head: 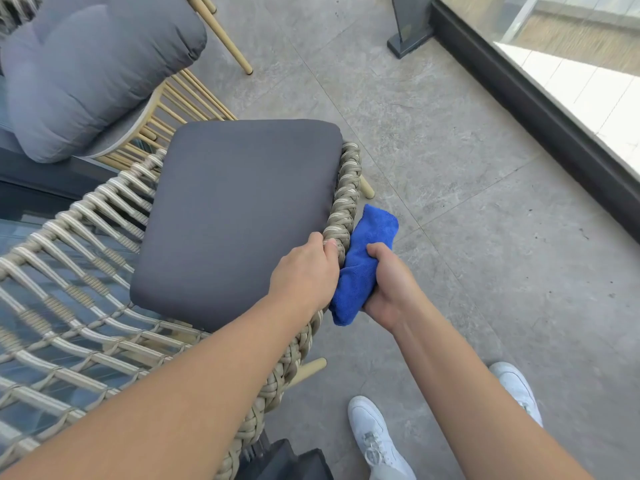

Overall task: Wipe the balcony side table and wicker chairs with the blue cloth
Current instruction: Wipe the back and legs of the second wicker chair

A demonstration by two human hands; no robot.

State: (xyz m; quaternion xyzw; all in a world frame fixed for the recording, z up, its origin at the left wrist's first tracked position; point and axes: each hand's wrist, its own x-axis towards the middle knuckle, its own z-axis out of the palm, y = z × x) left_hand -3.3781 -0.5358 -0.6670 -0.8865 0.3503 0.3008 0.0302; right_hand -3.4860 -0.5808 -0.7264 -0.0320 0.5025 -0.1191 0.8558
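Note:
A wicker chair (348, 188) with a dark grey seat cushion (239, 209) fills the left and middle of the head view. My left hand (304, 271) grips the braided front rim of the chair, fingers curled over its edge. Just to the right, my right hand (388, 282) holds the folded blue cloth (367, 251) and presses it against the outer side of that rim. The cloth sticks out above and below my fist.
A second chair with a grey cushion (97, 74) and yellow-tan legs (232, 43) stands at the upper left. A glass railing with a dark base (540, 109) runs along the right. A dark post foot (410, 32) is at the top. My white shoes (377, 441) stand on the grey tiles.

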